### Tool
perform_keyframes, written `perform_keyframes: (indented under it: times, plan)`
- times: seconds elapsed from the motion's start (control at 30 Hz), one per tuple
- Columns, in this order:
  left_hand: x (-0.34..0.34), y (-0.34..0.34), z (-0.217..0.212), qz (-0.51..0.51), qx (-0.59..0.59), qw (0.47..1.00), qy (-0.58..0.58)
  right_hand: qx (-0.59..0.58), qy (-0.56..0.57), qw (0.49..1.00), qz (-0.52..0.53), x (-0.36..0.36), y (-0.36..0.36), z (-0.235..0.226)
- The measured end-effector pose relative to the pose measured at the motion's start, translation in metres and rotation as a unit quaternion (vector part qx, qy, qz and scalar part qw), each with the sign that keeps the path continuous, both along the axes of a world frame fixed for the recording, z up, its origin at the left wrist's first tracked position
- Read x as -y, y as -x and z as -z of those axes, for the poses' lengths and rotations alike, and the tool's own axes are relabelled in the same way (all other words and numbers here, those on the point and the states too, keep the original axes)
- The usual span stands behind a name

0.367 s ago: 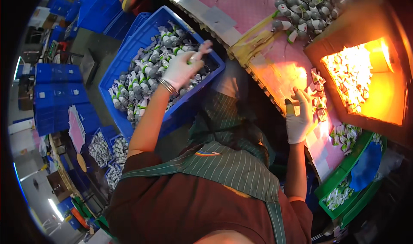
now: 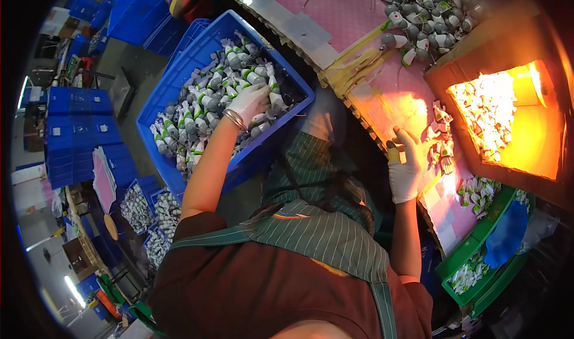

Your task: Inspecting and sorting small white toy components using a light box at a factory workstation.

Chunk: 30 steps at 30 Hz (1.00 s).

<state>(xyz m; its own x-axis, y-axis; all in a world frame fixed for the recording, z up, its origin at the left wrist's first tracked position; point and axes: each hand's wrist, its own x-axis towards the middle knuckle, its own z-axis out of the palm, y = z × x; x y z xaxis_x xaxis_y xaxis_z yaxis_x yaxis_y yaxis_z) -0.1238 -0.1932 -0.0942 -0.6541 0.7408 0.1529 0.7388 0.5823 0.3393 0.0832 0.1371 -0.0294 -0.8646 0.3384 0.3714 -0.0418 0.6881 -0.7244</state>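
The left hand (image 2: 250, 101), in a white knit glove with a metal bangle at the wrist, is down in the big blue plastic crate (image 2: 179, 70), fingers curled among the heap of small grey-and-white tube-shaped parts (image 2: 197, 121) that fills it; whether it has actually closed on one or is only raking through them cannot be told from here. To the right of that crate, across the person's green striped apron (image 2: 323, 234), the right hand (image 2: 405, 168), gloved the same way, rests fingers-up at the near edge of the pink-covered worktable (image 2: 341, 22), thumb and forefinger pinched on a small yellow piece (image 2: 393, 154). Just beyond it lies a scatter of white paper tags (image 2: 441, 141), and farther right of the crate a lamp-lit cardboard box (image 2: 526, 141) glows orange over more tags. More grey parts (image 2: 424, 16) are piled at the table's far side, and a green tray (image 2: 478, 243) sits at its near right. To do this well, a light fingertip pick of a single part from the top of the heap looks wiser than a full grab, since the pieces appear tangled and loose.
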Motion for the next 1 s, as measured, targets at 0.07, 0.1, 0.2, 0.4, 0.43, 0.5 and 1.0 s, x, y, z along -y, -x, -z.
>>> perform_keyframes:
  times: [0.07, 0.1, 0.2, 0.4, 0.43, 0.5, 1.0]
  plan:
    - [-0.022, -0.012, -0.019, -0.296, 0.495, 0.798, -0.179, 0.004, 0.019, 1.0, 0.006, -0.001, -0.002, 0.004]
    - [-0.016, -0.007, -0.007, -0.29, 0.417, 0.86, -0.06, 0.004, 0.021, 1.0, 0.003, -0.001, -0.003, 0.004]
    - [-0.035, -0.011, -0.003, -0.252, 0.206, 0.945, 0.012, 0.009, 0.037, 0.999, 0.002, -0.004, -0.005, 0.009]
    - [-0.065, 0.011, 0.034, -0.345, 0.176, 0.919, -0.073, -0.019, 0.061, 0.998, -0.007, -0.005, -0.009, 0.006]
    - [-0.056, 0.016, 0.041, -0.316, 0.177, 0.93, -0.058, -0.016, 0.059, 0.998, 0.002, -0.007, -0.012, 0.008]
    - [-0.065, 0.013, 0.006, -0.28, 0.175, 0.943, 0.044, -0.003, 0.084, 0.996, 0.027, -0.01, -0.019, 0.01]
    - [-0.182, -0.004, -0.051, 0.004, -0.061, 0.978, -0.2, 0.002, 0.033, 0.999, 0.02, 0.001, -0.017, -0.001]
